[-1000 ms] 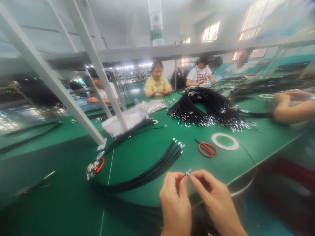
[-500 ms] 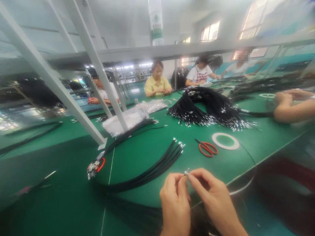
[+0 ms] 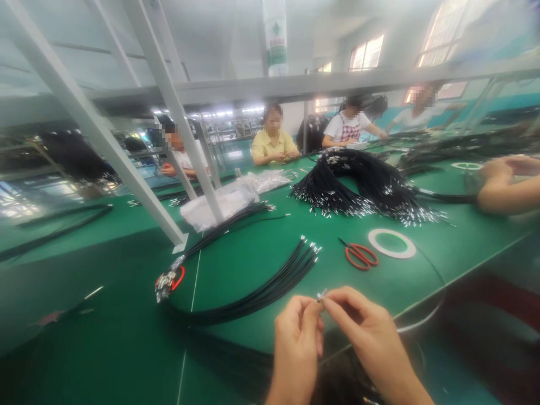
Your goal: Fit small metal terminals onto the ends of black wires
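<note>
Close together at the table's front edge, my left hand (image 3: pixel 295 337) and my right hand (image 3: pixel 369 332) both pinch a small silvery-white piece (image 3: pixel 321 295) at their fingertips. It looks like a cable end, but the fingers hide most of it. Just beyond my left hand, a bundle of black cables (image 3: pixel 253 298) with bright metal tips curves across the green table (image 3: pixel 236 259). Red-handled scissors (image 3: pixel 361 256) lie past my right hand, beside a flat white ring (image 3: pixel 373 243), which looks like a tape roll. Dark strands below my hands are blurred.
A large heap of black cables (image 3: pixel 337 185) lies farther back. At left, a metal post (image 3: pixel 198 163) stands on the table near a plastic bag (image 3: pixel 202 211) and another cable bundle (image 3: pixel 228 222). Several co-workers sit around; one's forearms (image 3: pixel 506 191) reach in at right.
The whole view has shifted slightly, with table items appearing a little farther right. Both hands keep pinching the small piece, with only slight finger movement.
</note>
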A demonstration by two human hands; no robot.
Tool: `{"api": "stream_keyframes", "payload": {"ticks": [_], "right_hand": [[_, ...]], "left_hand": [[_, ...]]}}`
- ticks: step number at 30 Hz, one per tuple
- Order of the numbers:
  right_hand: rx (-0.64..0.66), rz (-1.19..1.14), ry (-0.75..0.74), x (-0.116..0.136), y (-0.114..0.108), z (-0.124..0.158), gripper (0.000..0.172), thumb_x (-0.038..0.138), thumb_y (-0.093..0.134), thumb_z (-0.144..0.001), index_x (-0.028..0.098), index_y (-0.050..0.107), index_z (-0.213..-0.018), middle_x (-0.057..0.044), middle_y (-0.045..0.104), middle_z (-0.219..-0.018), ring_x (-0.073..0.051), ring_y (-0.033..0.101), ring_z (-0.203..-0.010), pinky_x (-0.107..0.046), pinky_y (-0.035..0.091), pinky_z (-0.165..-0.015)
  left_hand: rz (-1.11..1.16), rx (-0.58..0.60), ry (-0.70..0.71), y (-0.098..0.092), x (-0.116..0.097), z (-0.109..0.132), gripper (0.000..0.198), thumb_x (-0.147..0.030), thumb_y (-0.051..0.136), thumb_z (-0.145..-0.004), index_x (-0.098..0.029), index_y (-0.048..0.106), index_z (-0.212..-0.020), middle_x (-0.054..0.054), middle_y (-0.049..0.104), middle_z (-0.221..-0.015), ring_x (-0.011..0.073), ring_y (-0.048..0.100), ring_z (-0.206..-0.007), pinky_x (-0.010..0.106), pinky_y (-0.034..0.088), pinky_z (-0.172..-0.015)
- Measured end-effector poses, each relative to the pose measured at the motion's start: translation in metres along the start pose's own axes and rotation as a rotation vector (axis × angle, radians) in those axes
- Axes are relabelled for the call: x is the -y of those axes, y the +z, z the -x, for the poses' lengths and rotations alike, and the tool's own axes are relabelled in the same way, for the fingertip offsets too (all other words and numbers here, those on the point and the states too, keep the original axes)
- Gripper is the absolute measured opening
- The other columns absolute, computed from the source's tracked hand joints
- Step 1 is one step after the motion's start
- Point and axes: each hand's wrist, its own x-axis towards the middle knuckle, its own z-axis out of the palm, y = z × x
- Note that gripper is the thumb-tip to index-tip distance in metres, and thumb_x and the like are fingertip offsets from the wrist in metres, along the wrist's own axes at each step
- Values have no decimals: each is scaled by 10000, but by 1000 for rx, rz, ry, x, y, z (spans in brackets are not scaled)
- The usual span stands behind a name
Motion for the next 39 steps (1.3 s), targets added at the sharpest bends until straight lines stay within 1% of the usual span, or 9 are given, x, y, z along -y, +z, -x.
{"api": "stream_keyframes", "payload": {"ticks": [6,11,15,19,24,31,36,39], "right_hand": [[46,12,-5,5,-2,-1,278,461,630,-782,201,707,-720,-42,697,-744,-227,622,-734,-321,481,-692],[67,4,-11,4,-3,-3,266,453,639,-783,203,700,-713,-30,687,-736,-213,619,-731,-303,479,-689],[100,-12,-23,8,-3,-4,251,437,648,-784,206,691,-695,-16,671,-716,-198,612,-717,-284,475,-680],[159,-60,-14,13,-4,-5,255,423,656,-798,203,679,-671,0,649,-692,-179,592,-708,-264,463,-690],[263,-169,5,9,-5,-10,235,396,689,-808,201,682,-677,23,611,-681,-155,531,-697,-250,424,-678],[347,-445,95,1,0,-18,233,367,798,-740,186,697,-633,34,590,-633,-139,478,-668,-244,383,-663],[385,-537,157,0,4,-18,262,382,838,-692,180,690,-615,39,566,-616,-128,467,-631,-243,386,-634],[398,-585,208,-3,6,-18,289,394,850,-678,170,676,-627,41,554,-600,-116,462,-599,-234,381,-597]], "left_hand": [[37,40,-37,-5,-3,1,356,-469,535,-895,-177,498,-694,-95,412,-486,32,310,-369,177,228,-377],[110,82,-61,-10,-1,0,401,-533,572,-877,-164,527,-725,-96,445,-487,15,305,-339,172,245,-364],[227,153,-99,-15,0,-3,428,-561,632,-836,-149,566,-741,-101,458,-460,2,275,-303,164,238,-337],[384,252,-181,-20,-3,-6,407,-532,704,-795,-143,589,-749,-97,476,-429,-5,261,-271,151,239,-316],[528,387,-302,-30,-10,-10,369,-460,768,-767,-126,612,-750,-97,487,-420,-20,215,-254,138,202,-291],[564,533,-393,-39,-12,-16,358,-445,764,-779,-127,617,-710,-117,405,-357,-20,142,-248,143,164,-277],[578,584,-467,-43,-13,-16,361,-437,788,-749,-126,606,-729,-127,398,-389,-28,106,-264,148,112,-278],[561,567,-456,-39,-12,-14,378,-454,784,-744,-128,596,-719,-130,387,-380,-27,111,-264,152,120,-285]]}}
